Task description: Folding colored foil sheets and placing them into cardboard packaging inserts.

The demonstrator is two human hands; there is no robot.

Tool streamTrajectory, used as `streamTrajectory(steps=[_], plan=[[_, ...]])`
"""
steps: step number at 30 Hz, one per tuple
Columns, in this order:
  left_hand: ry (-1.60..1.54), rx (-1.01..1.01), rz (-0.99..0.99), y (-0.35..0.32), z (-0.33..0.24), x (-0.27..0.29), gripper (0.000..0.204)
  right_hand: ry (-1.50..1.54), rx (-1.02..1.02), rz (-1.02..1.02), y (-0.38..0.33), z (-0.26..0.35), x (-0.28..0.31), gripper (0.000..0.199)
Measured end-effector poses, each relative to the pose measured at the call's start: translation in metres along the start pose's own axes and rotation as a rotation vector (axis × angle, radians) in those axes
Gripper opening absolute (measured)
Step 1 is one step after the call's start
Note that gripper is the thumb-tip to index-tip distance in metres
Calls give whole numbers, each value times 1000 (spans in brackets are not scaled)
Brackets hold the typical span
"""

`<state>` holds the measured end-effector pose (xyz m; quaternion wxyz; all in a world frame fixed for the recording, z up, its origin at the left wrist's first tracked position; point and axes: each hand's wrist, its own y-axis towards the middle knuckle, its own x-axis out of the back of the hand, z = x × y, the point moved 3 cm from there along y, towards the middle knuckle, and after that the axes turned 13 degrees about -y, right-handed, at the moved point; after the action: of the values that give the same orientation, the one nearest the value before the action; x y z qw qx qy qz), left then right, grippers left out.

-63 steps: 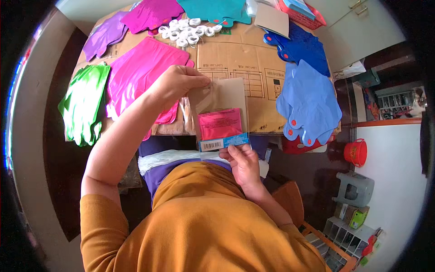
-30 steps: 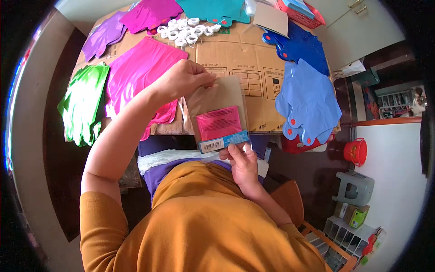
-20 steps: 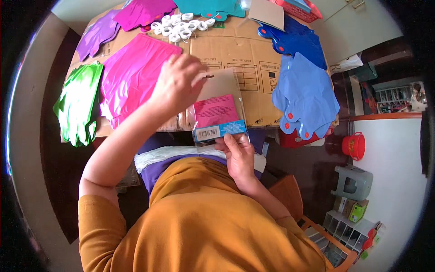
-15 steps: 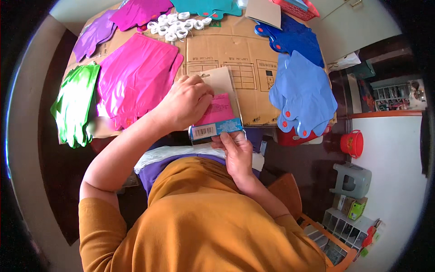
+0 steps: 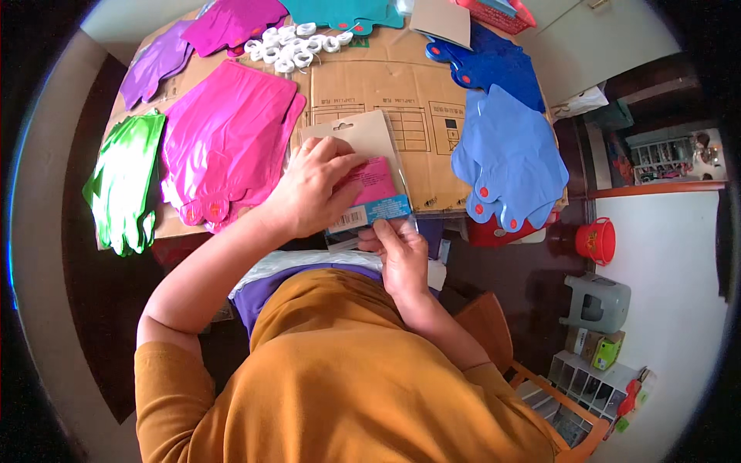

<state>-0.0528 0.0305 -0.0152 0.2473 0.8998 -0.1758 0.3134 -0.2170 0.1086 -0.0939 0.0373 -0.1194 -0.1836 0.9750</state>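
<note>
A flat clear plastic packet (image 5: 381, 128) holds a beige card with a hang hole at the top. Across its lower part run a pink printed panel (image 5: 375, 180) and a blue strip with a barcode (image 5: 386, 209). My left hand (image 5: 315, 184) lies over the packet's left side, its fingers bent together onto the pink panel; their tips are partly hidden. My right hand (image 5: 401, 253) pinches the lower right end, thumb on top and fingers underneath. The packet rests at the near edge of a cardboard-covered table (image 5: 409, 166).
Stacks of pink (image 5: 228, 131), green (image 5: 123, 181), light blue (image 5: 509, 158) and dark blue (image 5: 494, 65) glove-shaped sheets surround the packet. Small white rolls (image 5: 287, 48) cluster farther back. A red basket (image 5: 515, 17) stands at the far right. On the right are a red bucket (image 5: 596, 241) and a grey stool (image 5: 596, 301).
My left hand has slid down the packet toward me and now covers part of the barcode strip. The right hand keeps its pinch. The whole view has shifted slightly.
</note>
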Motion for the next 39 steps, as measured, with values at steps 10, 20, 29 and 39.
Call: streamTrajectory(steps=[10, 20, 29, 39], plan=[[95, -322, 32, -9, -16, -2, 55, -1, -72, -66, 1, 5, -4, 25], [72, -180, 87, -5, -12, 4, 48, -149, -50, 45, 1, 18, -1, 26], [102, -57, 95, 5, -14, 2, 68, -446, 100, -9, 3, 19, 5, 28], [153, -195, 47, 0, -8, 5, 57, -356, -82, 120, 6, 36, 5, 31]])
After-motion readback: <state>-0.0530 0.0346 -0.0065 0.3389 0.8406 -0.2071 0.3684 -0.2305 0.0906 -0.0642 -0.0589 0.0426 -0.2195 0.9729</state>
